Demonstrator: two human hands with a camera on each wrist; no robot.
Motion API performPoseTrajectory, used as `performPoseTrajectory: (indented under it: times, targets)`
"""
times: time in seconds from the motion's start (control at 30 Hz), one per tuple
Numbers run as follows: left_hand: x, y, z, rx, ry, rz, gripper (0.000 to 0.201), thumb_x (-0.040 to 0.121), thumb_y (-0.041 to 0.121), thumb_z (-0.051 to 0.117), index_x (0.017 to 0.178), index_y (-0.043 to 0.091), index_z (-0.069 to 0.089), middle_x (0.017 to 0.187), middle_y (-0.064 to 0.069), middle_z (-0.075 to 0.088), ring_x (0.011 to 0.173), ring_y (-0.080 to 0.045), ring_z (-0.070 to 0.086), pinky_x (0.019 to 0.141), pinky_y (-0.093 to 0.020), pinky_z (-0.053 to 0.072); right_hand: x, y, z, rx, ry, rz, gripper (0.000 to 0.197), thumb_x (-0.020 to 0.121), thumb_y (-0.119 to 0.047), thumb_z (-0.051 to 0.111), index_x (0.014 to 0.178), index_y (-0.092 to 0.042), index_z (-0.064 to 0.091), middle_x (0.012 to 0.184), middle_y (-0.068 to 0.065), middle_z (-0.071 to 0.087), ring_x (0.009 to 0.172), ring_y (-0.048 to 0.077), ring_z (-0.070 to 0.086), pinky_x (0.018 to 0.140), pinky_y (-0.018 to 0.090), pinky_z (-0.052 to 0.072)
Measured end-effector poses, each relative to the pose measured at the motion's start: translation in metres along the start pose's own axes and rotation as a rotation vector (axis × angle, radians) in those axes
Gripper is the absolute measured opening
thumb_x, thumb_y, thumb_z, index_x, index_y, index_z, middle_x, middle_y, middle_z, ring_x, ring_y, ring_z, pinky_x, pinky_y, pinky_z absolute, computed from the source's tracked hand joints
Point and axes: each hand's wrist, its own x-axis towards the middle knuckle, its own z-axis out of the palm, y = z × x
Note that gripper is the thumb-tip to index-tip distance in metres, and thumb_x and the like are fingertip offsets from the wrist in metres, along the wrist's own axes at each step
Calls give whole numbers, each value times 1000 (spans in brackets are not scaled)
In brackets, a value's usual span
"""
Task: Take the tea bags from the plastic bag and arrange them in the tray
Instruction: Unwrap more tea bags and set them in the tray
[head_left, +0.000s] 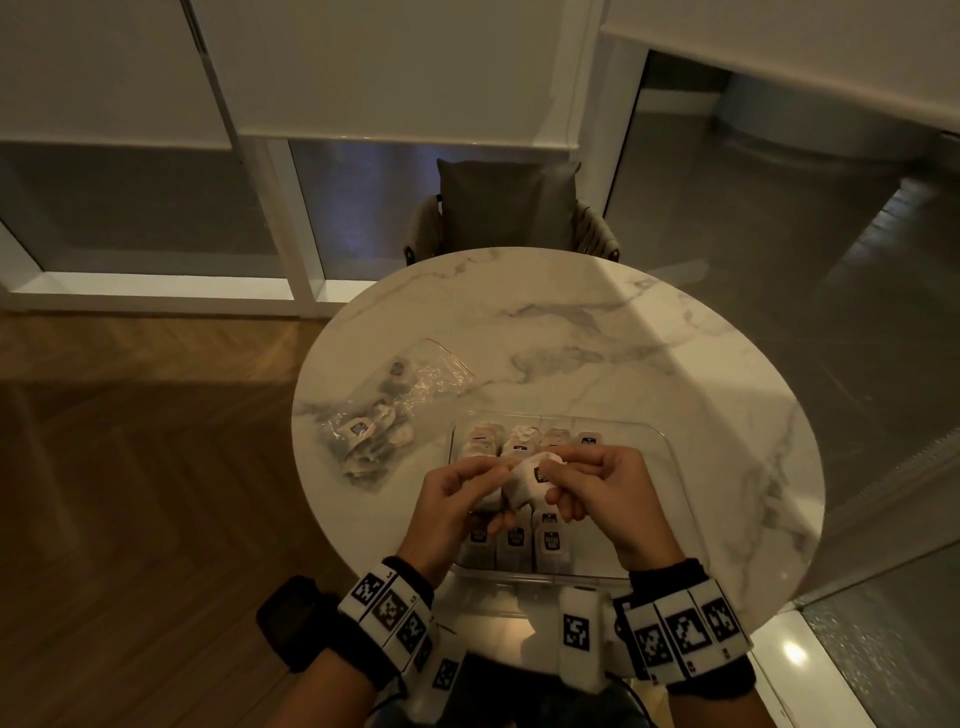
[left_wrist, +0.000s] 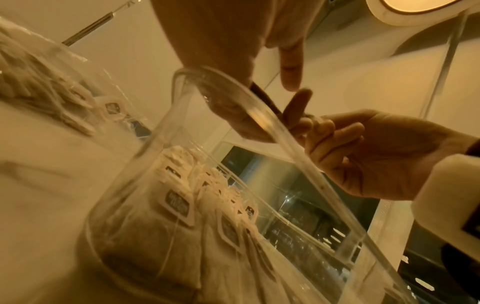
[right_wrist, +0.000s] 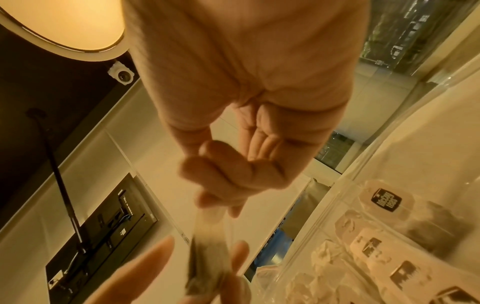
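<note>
Over the clear plastic tray (head_left: 655, 499) both hands hold one white tea bag (head_left: 525, 486) with a dark-printed tag. My left hand (head_left: 503, 474) pinches its left side and my right hand (head_left: 551, 480) pinches the tag end. The right wrist view shows the tea bag (right_wrist: 207, 257) hanging below my right hand's curled fingers (right_wrist: 228, 172), with left fingers (right_wrist: 148, 271) beside it. Several tea bags (head_left: 514, 540) lie in rows in the tray's left part. The clear plastic bag (head_left: 387, 410) lies to the left of the tray with more tea bags inside.
The tray and bag sit on a round marble table (head_left: 623, 332) with its near edge just below the tray. A chair with a grey cushion (head_left: 506, 208) stands at the far side. In the left wrist view the tray rim (left_wrist: 262, 117) runs across in front of the hands.
</note>
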Motion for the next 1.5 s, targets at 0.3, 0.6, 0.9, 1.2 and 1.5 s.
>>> performPoseTrajectory:
  times: [0.3,0.6,0.9,1.2,1.5]
  targets:
    - [-2,-3,-4,138,-8,133,36,73,-5,78,107,4,74,112,-6,74,105,-26,70,76,-31,60,1,1,0,18,36,63,11,87,-2,67,94,-6,75,51,6,63,38,8,46,40,15,37]
    - [-5,-2,0,58,17,103,24,86,12,64,106,3,73,88,-13,76,65,-26,73,61,-23,57,2,3,0,16,46,70,12,88,-1,66,95,-6,75,55,9,63,39,10,47,41,17,38]
    - [-3,-7,-1,69,12,78,33,73,-2,77,106,-1,73,98,-21,74,71,-30,73,64,-27,60,2,6,-2,-5,43,11,17,88,-5,68,103,-11,73,57,7,65,41,7,50,43,15,40]
    - [-5,-7,1,76,76,150,22,89,0,64,110,-4,70,89,-20,75,64,-28,72,59,-24,55,2,5,-1,1,17,25,17,88,-3,68,102,-9,72,55,6,65,39,8,49,42,15,39]
    - [-7,-1,4,92,88,151,24,86,13,62,105,1,73,88,-15,76,62,-26,71,58,-24,55,0,0,-3,-128,1,-25,25,84,-1,71,107,-10,70,64,7,66,48,16,64,48,20,49]
